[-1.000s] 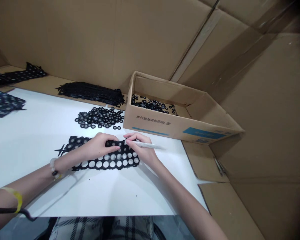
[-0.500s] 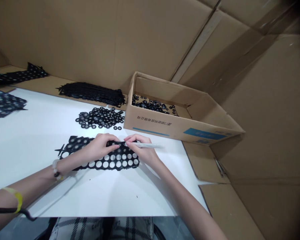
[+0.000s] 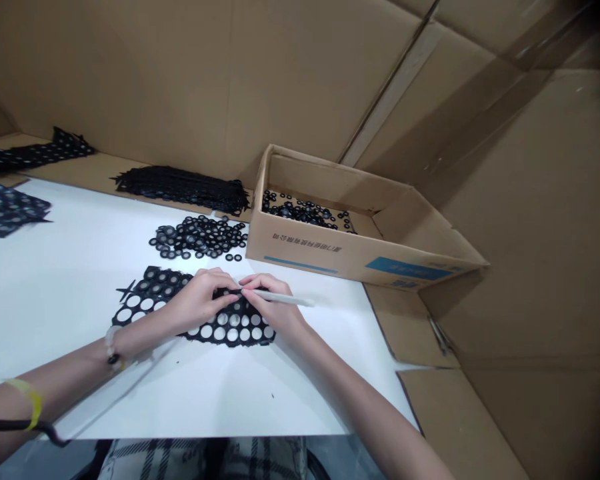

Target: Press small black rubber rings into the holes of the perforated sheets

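Note:
A black rubbery sheet (image 3: 229,327) lies on the white table, with rows of round holes along its near side and rings still set in its far rows. My left hand (image 3: 206,299) is closed at the sheet's far edge, thumb and fingers pinching it. Right beside it, my right hand (image 3: 271,303) grips a thin white pen-like tool (image 3: 293,300), whose back end points right. The tool's tip is hidden between my fingertips. Beyond my hands sits a loose pile of small black rings (image 3: 200,237).
An open cardboard box (image 3: 325,250) holding more black rings stands at the back right. A stack of black sheets (image 3: 180,187) lies along the back, and a dotted sheet (image 3: 13,208) is at far left. Cardboard walls (image 3: 155,80) enclose the table.
Both hands have shifted slightly left and towards me, the right one with the tool. The sheet has turned slightly, its right end nearer to me.

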Demonstrator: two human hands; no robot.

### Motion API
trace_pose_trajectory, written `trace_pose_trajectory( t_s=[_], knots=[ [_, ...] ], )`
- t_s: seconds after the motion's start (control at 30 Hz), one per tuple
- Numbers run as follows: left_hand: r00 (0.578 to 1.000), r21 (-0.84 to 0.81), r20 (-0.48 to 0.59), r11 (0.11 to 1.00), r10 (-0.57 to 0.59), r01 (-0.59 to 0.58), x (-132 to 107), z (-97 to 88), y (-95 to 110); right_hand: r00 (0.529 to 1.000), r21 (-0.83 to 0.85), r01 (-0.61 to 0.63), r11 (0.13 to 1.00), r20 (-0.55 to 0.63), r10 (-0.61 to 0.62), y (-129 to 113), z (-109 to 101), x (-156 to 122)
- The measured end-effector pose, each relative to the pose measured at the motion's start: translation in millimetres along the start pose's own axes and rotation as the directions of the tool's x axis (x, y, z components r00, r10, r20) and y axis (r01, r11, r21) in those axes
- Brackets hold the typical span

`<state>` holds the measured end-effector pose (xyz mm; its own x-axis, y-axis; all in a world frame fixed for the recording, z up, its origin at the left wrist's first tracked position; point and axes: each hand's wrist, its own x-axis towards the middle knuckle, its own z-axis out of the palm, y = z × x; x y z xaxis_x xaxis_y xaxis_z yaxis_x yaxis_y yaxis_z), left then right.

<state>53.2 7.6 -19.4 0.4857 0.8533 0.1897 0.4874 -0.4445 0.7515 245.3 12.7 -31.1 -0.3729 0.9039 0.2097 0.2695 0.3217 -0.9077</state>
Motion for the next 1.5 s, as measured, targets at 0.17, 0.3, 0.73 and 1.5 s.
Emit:
trace_pose_trajectory(
  t_s=[0.17,0.3,0.73,1.5],
  knots=[
    [0.987,-0.042,0.034,0.986,-0.160,0.161,1.5,-5.0,-1.2,1.000,-0.082,0.008,0.997,-0.012,-0.009,-4.5,-2.8,-0.9],
    [0.945,0.070,0.189,0.964,-0.265,0.257,2.3,-10.6,-6.3,0.999,-0.094,0.037,0.995,0.005,-0.036,-10.7,-4.7,-2.2],
    [0.966,-0.010,0.046,0.967,-0.255,0.256,5.8,-20.6,-7.8,0.989,0.146,-0.133,0.980,-0.051,0.142,1.0,-12.1,6.9],
    [0.965,0.102,0.149,0.974,-0.215,0.201,3.9,-17.5,-17.3,0.994,0.074,-0.077,0.994,-0.065,0.082,-5.0,-3.7,0.3]
  ],
)
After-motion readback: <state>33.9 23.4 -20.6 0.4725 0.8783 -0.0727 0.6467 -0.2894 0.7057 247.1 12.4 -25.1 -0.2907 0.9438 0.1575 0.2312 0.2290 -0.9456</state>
